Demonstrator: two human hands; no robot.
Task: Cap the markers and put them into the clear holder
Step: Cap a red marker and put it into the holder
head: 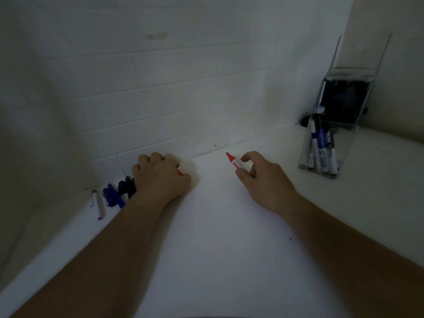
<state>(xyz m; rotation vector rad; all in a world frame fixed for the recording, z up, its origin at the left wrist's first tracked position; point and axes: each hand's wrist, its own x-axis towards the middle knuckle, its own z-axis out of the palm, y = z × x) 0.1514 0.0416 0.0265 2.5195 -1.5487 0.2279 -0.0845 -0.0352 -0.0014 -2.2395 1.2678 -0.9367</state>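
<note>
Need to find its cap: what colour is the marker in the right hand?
Red marker, seen in the head view.

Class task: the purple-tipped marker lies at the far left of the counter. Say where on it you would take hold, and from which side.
Pinch the purple marker at mid-barrel, from above. It lies flat on the counter, so only its top and sides are reachable. The blue markers sit close on its right; the wall is on its left, so a side approach looks cramped.
</note>
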